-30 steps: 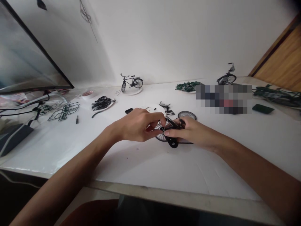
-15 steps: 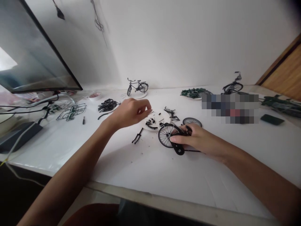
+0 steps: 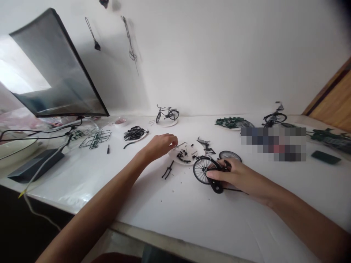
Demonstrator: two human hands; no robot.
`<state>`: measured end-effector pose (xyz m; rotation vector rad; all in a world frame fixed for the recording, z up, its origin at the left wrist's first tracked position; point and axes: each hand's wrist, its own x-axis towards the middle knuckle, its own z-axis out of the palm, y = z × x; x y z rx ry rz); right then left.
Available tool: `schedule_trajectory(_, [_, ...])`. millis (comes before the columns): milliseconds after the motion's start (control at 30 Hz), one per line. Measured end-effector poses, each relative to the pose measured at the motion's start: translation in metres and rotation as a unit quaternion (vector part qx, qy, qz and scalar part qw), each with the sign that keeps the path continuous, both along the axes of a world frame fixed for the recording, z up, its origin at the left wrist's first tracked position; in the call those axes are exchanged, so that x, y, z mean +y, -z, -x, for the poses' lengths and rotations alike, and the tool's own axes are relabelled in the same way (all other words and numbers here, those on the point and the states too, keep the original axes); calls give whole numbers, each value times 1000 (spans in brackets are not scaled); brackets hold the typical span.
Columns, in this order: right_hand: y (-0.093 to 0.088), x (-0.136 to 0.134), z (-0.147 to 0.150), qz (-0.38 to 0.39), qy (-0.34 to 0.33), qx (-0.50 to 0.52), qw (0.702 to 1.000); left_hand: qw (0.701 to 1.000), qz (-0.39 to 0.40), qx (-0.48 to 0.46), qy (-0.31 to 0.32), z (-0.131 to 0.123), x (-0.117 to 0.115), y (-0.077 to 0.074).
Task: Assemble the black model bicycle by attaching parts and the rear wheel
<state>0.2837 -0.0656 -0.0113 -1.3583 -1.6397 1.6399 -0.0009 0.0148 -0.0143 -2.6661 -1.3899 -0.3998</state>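
My right hand (image 3: 231, 176) is closed around a partly built model bicycle (image 3: 215, 184), thumb across its dark frame; the spoked wheel (image 3: 201, 171) faces left. Over the left rim of a white plate (image 3: 189, 160), my left hand (image 3: 161, 145) has its fingertips pinched together. A thin, pale rod-like piece (image 3: 181, 145) shows right by those fingertips; whether they grip it I cannot tell. Small black parts (image 3: 183, 155) lie on the plate. A black fork (image 3: 167, 170) rests on the table just below it. Behind my right hand lies a loose wheel (image 3: 229, 156).
A finished model bicycle (image 3: 168, 114) stands at the back, another bicycle (image 3: 275, 117) at the back right. Plates of black parts (image 3: 135, 133) and green parts (image 3: 230, 122) lie around. Left are green sprues (image 3: 94, 138), a small screwdriver (image 3: 108, 149) and a monitor (image 3: 63, 65).
The view has tilted up, so the scene sits lower in the picture. My left hand has come down closer to the plate, fingertips pinched. My right hand keeps hold of the model bicycle.
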Motion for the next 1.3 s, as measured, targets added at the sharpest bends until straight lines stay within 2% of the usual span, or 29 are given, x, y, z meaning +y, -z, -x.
schedule_trajectory(267, [1,-1,2,7,3,5,1000,998,-52,36,0,-4,13,9])
schedule_trajectory(500, [0,0,5,-11,-12,11,1000,997,-72,34,-13,-20,10,12])
schedule_trajectory(633, [0,-1,5,-1,-19,27,999,997,-64,19,-37,-26,13,18])
schedule_trajectory(767, [-3,-9,8,29,-32,40,998,999,-46,4,-22,-28,13,19])
schedule_trajectory(833, [-6,-16,12,44,-59,46,996,998,-49,-17,-27,-24,13,16])
schedule_trajectory(967, [-10,-30,22,55,-177,58,981,993,-67,-70,-74,-7,14,12])
schedule_trajectory(1067, [-11,-38,28,58,-231,67,969,989,-65,-94,-91,0,13,11])
schedule_trajectory(1167, [-11,-43,30,69,-241,60,966,990,-58,-101,-73,-8,6,10])
schedule_trajectory(1300, [-12,-47,29,85,-251,55,963,996,-32,-88,-2,-26,-9,2])
